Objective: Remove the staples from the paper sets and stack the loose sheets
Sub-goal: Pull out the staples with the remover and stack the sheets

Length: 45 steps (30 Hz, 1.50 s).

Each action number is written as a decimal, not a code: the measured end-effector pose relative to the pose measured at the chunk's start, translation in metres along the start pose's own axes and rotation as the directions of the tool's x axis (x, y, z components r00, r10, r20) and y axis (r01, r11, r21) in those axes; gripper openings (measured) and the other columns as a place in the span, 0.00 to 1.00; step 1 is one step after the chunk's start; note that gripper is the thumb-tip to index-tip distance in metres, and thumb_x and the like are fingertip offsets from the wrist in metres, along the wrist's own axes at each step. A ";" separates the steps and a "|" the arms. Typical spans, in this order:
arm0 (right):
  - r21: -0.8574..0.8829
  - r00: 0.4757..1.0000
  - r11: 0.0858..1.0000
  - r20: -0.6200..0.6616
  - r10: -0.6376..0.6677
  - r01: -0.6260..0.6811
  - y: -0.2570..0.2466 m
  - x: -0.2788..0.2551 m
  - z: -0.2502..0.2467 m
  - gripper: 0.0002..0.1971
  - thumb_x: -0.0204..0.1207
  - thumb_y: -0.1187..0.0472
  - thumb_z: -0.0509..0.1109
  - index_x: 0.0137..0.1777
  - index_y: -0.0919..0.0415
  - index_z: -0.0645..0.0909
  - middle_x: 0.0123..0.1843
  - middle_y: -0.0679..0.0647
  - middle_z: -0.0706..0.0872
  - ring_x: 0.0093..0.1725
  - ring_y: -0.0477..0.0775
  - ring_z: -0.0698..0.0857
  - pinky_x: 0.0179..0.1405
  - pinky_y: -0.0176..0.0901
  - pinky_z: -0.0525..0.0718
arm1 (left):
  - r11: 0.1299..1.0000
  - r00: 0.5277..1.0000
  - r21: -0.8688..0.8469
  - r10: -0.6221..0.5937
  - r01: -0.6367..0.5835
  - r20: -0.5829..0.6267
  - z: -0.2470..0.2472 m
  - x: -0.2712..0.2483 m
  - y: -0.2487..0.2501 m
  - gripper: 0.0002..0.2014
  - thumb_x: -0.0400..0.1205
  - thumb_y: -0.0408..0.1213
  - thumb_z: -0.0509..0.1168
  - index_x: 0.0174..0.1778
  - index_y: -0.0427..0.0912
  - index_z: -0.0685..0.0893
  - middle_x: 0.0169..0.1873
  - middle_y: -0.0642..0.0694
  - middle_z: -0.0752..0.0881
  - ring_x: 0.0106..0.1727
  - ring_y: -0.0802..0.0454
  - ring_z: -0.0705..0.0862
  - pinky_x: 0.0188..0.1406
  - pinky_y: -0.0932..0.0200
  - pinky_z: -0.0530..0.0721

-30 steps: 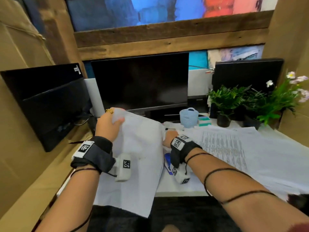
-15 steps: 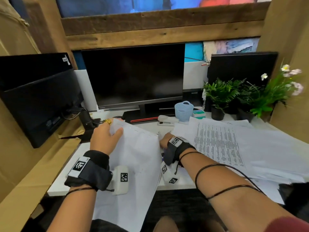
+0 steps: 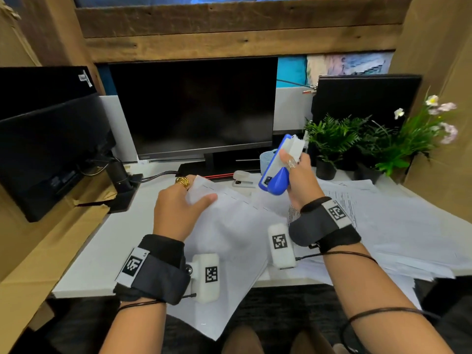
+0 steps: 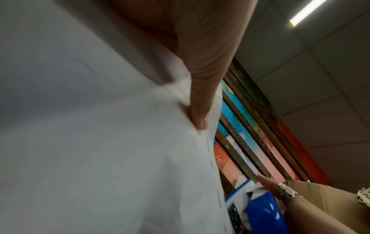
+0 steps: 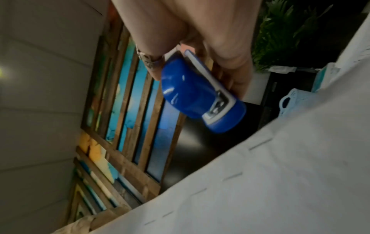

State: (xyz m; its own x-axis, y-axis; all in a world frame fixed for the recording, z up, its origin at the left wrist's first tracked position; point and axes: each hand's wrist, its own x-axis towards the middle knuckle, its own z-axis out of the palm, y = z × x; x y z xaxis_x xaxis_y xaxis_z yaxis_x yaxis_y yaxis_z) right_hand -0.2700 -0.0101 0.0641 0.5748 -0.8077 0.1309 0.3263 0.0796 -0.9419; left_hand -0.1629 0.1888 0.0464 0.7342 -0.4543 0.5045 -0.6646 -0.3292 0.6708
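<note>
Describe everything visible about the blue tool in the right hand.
The blue tool is a glossy blue and white plastic staple remover with a rounded bulbous blue end, a flat white-edged body and a metal mechanism set in one face. The right hand grips it, fingers curled round its body, lifted clear of the desk and tilted, above the far edge of the stapled paper set. It touches no paper.

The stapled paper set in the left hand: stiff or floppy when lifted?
Probably floppy: the paper set sags and drapes over the desk edge. The staples along one edge likely keep it together. The left hand pinches one corner.
</note>
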 end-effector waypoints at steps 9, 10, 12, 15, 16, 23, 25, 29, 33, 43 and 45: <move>0.087 0.975 0.987 -0.191 -0.113 0.132 -0.013 -0.027 -0.018 0.12 0.80 0.68 0.60 0.55 0.48 0.70 0.47 0.46 0.78 0.49 0.50 0.79 0.61 0.55 0.79 | 0.984 0.994 -0.141 0.109 -0.113 -0.032 0.001 -0.003 0.025 0.08 0.77 0.39 0.71 0.49 0.54 0.81 0.38 0.60 0.83 0.42 0.63 0.80 0.42 0.74 0.76; 0.063 0.968 0.985 -0.203 -0.144 0.160 -0.015 -0.028 -0.020 0.12 0.80 0.67 0.61 0.56 0.48 0.71 0.47 0.45 0.79 0.48 0.48 0.79 0.59 0.52 0.80 | 0.982 0.993 -0.148 0.108 -0.113 -0.044 0.001 -0.003 0.025 0.08 0.77 0.39 0.71 0.49 0.55 0.81 0.37 0.63 0.82 0.42 0.64 0.81 0.42 0.72 0.76; 0.072 0.958 0.983 -0.249 -0.144 0.166 -0.015 -0.027 -0.025 0.11 0.77 0.61 0.67 0.57 0.50 0.75 0.47 0.46 0.82 0.48 0.48 0.82 0.60 0.51 0.80 | 0.977 0.991 -0.182 0.100 -0.114 -0.086 0.001 -0.002 0.025 0.05 0.77 0.39 0.70 0.48 0.48 0.84 0.33 0.62 0.81 0.36 0.64 0.80 0.38 0.67 0.78; 0.226 0.946 0.970 -0.325 -0.006 0.084 -0.011 -0.024 -0.029 0.14 0.78 0.56 0.68 0.63 0.56 0.77 0.51 0.53 0.83 0.54 0.57 0.83 0.64 0.58 0.80 | 0.961 0.986 -0.253 0.078 -0.113 -0.145 0.002 -0.001 0.022 0.08 0.78 0.37 0.70 0.45 0.34 0.84 0.30 0.57 0.77 0.29 0.64 0.75 0.34 0.60 0.77; 0.296 0.946 0.954 -0.320 0.048 0.051 -0.010 -0.022 -0.031 0.15 0.79 0.54 0.67 0.64 0.55 0.76 0.54 0.55 0.83 0.56 0.59 0.83 0.63 0.58 0.81 | 0.954 0.987 -0.279 0.075 -0.114 -0.145 0.002 -0.001 0.023 0.07 0.78 0.37 0.69 0.48 0.37 0.84 0.32 0.58 0.79 0.32 0.65 0.78 0.36 0.66 0.78; 0.531 0.955 0.844 -0.205 0.216 -0.077 -0.011 -0.013 -0.040 0.25 0.78 0.44 0.64 0.69 0.59 0.74 0.60 0.64 0.83 0.59 0.65 0.85 0.56 0.57 0.85 | 0.923 0.985 -0.369 0.052 -0.109 -0.163 0.008 -0.007 0.026 0.08 0.78 0.36 0.69 0.52 0.46 0.81 0.44 0.57 0.84 0.45 0.66 0.82 0.42 0.74 0.79; 0.506 0.951 0.860 -0.226 0.210 -0.070 -0.011 -0.010 -0.039 0.21 0.75 0.43 0.69 0.61 0.57 0.78 0.51 0.61 0.83 0.50 0.63 0.85 0.51 0.53 0.86 | 0.914 0.985 -0.386 0.065 -0.122 -0.157 0.011 -0.009 0.027 0.08 0.78 0.36 0.69 0.51 0.46 0.82 0.43 0.59 0.83 0.42 0.71 0.82 0.38 0.79 0.78; 0.466 0.942 0.881 -0.252 0.221 -0.081 -0.013 -0.006 -0.037 0.10 0.70 0.49 0.75 0.39 0.51 0.78 0.40 0.56 0.79 0.44 0.60 0.80 0.53 0.57 0.83 | 0.899 0.985 -0.411 0.098 -0.149 -0.142 0.014 -0.013 0.030 0.07 0.77 0.38 0.69 0.45 0.55 0.81 0.38 0.66 0.84 0.42 0.70 0.81 0.37 0.77 0.79; 0.428 0.920 0.901 -0.325 0.221 -0.065 -0.009 -0.002 -0.036 0.07 0.71 0.57 0.75 0.40 0.53 0.79 0.38 0.54 0.80 0.41 0.58 0.81 0.55 0.57 0.83 | 0.907 0.989 -0.398 0.102 -0.137 -0.109 0.015 -0.014 0.026 0.11 0.75 0.34 0.72 0.42 0.56 0.81 0.38 0.70 0.84 0.42 0.69 0.82 0.37 0.74 0.79; 0.287 0.961 0.955 -0.236 0.146 -0.074 0.012 -0.019 -0.011 0.07 0.72 0.63 0.74 0.48 0.61 0.82 0.40 0.58 0.82 0.39 0.58 0.82 0.50 0.56 0.83 | 0.810 0.896 0.384 0.395 -0.444 0.202 0.019 -0.014 0.069 0.33 0.68 0.74 0.56 0.57 0.55 0.85 0.49 0.58 0.87 0.54 0.56 0.82 0.69 0.48 0.69; 0.258 0.976 0.962 -0.168 0.138 -0.092 0.015 -0.026 -0.003 0.08 0.72 0.63 0.74 0.48 0.62 0.82 0.41 0.61 0.83 0.40 0.61 0.83 0.49 0.58 0.84 | 0.770 0.881 0.472 0.243 -0.430 0.406 0.032 -0.014 0.080 0.34 0.67 0.75 0.55 0.53 0.53 0.86 0.42 0.56 0.87 0.48 0.54 0.82 0.68 0.52 0.66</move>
State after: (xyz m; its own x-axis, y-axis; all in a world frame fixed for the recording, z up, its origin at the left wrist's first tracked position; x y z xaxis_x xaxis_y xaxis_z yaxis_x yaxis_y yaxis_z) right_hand -0.2819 0.0101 0.0460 0.4801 -0.8755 -0.0541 0.4545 0.3010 -0.8383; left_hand -0.2310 0.1424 0.0754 0.4293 -0.8164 0.3863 -0.8926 -0.4488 0.0435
